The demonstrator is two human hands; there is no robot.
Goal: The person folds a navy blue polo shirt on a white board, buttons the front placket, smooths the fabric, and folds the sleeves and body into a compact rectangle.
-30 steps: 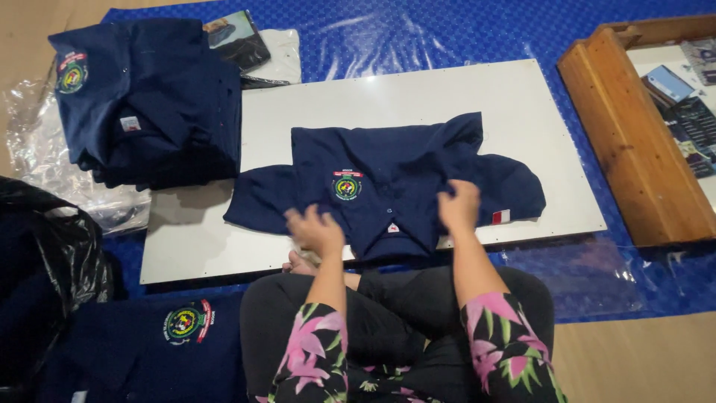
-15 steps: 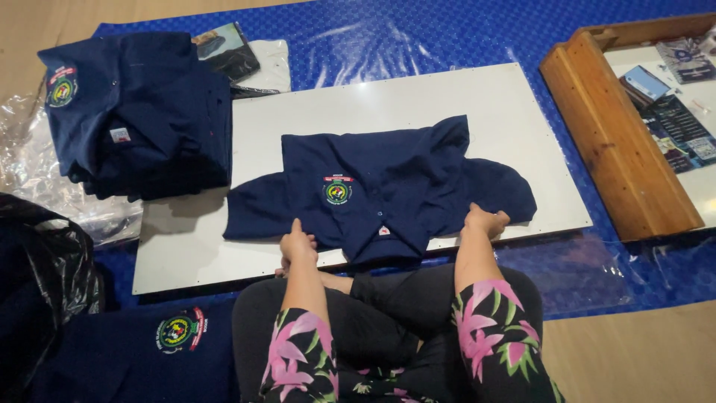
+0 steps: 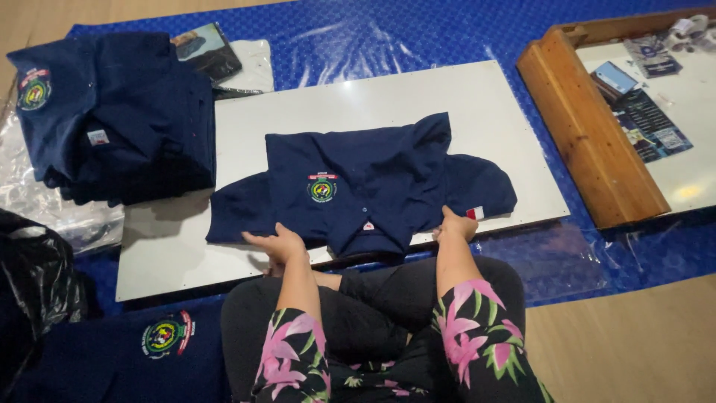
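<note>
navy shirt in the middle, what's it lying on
The navy shirt lies on a white board, both hands on its near edge: left hand, right hand. The board under the shirt is hidden.

Navy cloth, white board, blue sheet

The short-sleeved navy blue shirt at the near edge of the flat white board carries a round green, yellow and red chest badge and a small red-and-white sleeve tab. The stack of folded navy shirts over the board's far left corner wears the same badge. Beneath lies a glossy bright blue plastic sheet with a fine honeycomb pattern. The person's black sleeves bear pink flowers and green leaves. The tray frame is orange-brown wood.
</note>
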